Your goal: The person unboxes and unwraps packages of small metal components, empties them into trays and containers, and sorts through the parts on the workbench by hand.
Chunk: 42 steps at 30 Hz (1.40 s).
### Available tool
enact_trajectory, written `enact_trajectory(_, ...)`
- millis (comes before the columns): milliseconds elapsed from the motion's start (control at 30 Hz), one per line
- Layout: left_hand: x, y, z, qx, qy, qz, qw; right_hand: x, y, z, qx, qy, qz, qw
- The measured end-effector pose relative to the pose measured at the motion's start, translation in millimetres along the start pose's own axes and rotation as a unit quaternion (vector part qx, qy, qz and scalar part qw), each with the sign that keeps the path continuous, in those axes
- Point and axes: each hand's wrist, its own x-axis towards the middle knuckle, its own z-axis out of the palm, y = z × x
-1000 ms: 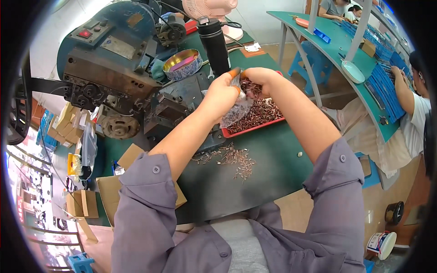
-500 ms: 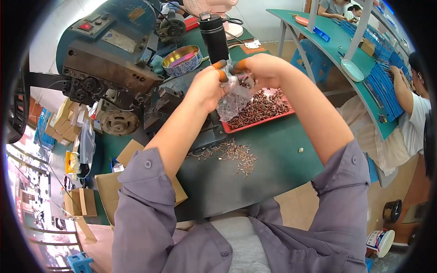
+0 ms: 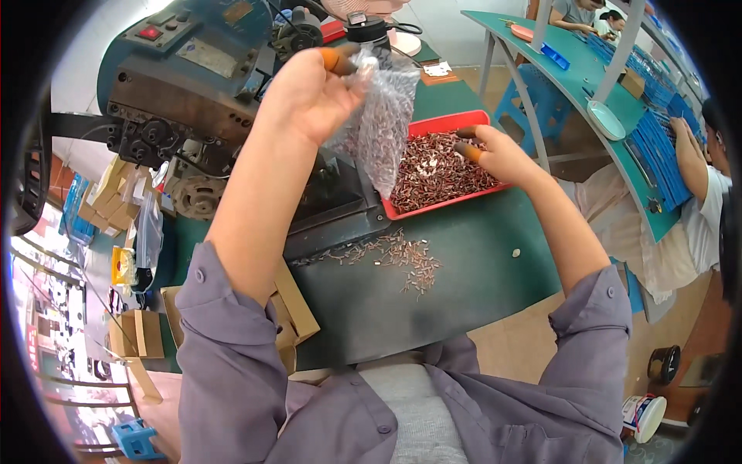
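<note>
My left hand point(image 3: 321, 89) is raised over the bench with orange finger covers on its fingertips, pinching the top of a clear plastic bag point(image 3: 386, 124). The crumpled bag hangs down beside a red tray point(image 3: 456, 203), overlapping its left side. Small reddish-brown cylindrical pieces point(image 3: 444, 174) fill the tray, with a pale patch among them. Over the tray's right part is my right hand point(image 3: 495, 155), its thumb and finger apart and nothing visible between them; orange covers with dark tips show there too. More small pieces point(image 3: 413, 259) lie scattered on the green bench in front of the tray.
A blue-green machine point(image 3: 185, 62) stands on the left, with cardboard boxes point(image 3: 290, 309) below it. Behind the bag is a black bottle point(image 3: 367, 29). One pale bit point(image 3: 516, 253) lies on the bench at right. Co-workers sit at another green table point(image 3: 572, 73).
My hands have separated: the left rose leftward with the bag, while the right let go and moved right and down over the tray. More of the tray's pieces are now visible.
</note>
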Motion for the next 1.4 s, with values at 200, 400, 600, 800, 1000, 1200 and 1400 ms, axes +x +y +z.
enact_trajectory(200,-5.0,26.1,2.9,-0.039,-0.021,0.024,0.999,-3.7,-34.9,35.8,-0.133,-0.014,-0.103,0.986)
enact_trajectory(400,8.6,38.0,-12.5,-0.019,-0.053,0.038,0.998,12.5,-79.3,51.0,-0.267,0.055,-0.194,0.942)
enact_trajectory(600,-5.0,33.3,10.7,-0.015,-0.031,0.045,0.998,59.0,-84.7,102.1,-0.129,0.072,-0.329,0.933)
enact_trajectory(800,-23.7,23.0,30.8,-0.029,0.032,0.078,0.996,63.3,-92.0,104.1,-0.062,0.112,-0.397,0.909)
enact_trajectory(1000,-3.1,36.6,-4.8,-0.022,-0.07,0.032,0.997,60.4,-95.2,101.7,-0.053,0.107,-0.42,0.899)
enact_trajectory(1200,-6.4,29.2,5.9,-0.022,-0.053,0.057,0.997,56.0,-86.5,82.9,-0.057,0.115,-0.435,0.891)
enact_trajectory(1400,-8.6,29.7,9.8,-0.024,-0.092,0.032,0.995,30.0,-33.7,34.3,-0.138,-0.006,-0.174,0.975)
